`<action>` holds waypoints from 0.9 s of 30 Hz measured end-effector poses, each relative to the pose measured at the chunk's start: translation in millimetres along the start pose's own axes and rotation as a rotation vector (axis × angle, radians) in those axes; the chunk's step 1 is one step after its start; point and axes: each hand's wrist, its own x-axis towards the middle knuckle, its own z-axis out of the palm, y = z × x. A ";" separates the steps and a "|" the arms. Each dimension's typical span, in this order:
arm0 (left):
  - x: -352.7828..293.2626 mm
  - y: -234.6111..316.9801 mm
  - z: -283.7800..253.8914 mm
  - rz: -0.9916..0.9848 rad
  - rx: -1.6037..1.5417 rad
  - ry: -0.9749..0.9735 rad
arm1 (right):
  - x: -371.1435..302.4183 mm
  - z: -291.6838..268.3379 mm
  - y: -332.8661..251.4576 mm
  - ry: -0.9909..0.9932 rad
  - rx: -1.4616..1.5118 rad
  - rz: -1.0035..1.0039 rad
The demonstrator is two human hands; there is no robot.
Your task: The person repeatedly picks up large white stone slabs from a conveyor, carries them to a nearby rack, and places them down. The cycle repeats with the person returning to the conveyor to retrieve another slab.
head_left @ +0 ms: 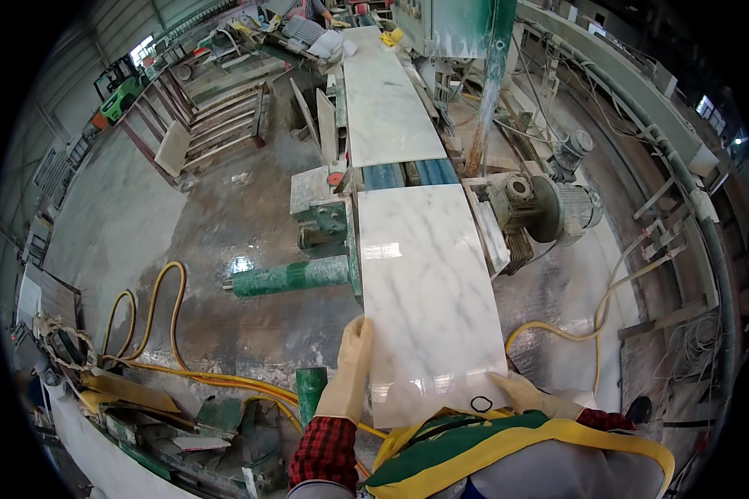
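Observation:
A polished white marble slab (429,274) with grey veins lies lengthwise in front of me, its near end close to my apron (474,453). My left hand (349,362), in a cream rubber glove, grips the slab's left edge; its fingers are partly hidden there. At the near right corner, my gloved right hand (531,394) holds the other edge, the underside fingers out of sight. A small dark ring mark (481,404) shows near that corner. Beyond a short gap with blue rollers (383,176), a second marble slab (391,104) rests on the conveyor line.
A green roller shaft (291,277) juts left from the conveyor frame. Motors (549,208) stand at the right. A yellow hose (175,333) loops over the wet floor, with stone scraps (200,443) at lower left. Another person (314,10) is at the far end.

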 end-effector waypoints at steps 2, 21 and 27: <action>-15.2 11.1 -4.8 0.006 -0.079 -0.088 | 18.9 -8.5 37.8 0.081 -0.097 -0.101; -30.2 -23.1 11.4 -0.175 0.007 0.070 | 67.9 25.7 -112.1 0.388 0.184 0.179; -17.1 -27.8 17.5 -0.143 -0.043 0.062 | 77.7 17.9 -120.4 0.392 0.174 0.145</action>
